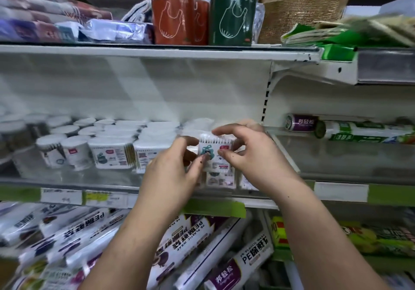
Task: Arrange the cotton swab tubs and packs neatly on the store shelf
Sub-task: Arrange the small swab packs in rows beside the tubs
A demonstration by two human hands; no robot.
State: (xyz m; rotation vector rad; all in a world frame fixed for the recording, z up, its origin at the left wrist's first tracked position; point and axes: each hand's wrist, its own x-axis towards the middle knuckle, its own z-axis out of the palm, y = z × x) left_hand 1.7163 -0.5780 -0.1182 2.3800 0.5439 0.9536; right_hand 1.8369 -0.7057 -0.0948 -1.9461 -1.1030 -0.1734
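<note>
A flat cotton swab pack (214, 152) with a cartoon label is held upright above the middle shelf (67, 183). My left hand (173, 168) pinches its left edge and my right hand (249, 152) grips its right side and top. Below it stands another swab pack (219, 178) at the shelf front. To the left are more rectangular swab packs (111, 155) and round white swab tubs (75, 152) in rows, several more behind. The image is blurred at the edges.
The top shelf carries red and green bag rolls (231, 13) and a woven basket (298, 4). The right bay holds plastic-wrap rolls (359, 130). Below, PE cling wrap boxes (179, 245) lie stacked. A metal upright (267, 101) divides the bays.
</note>
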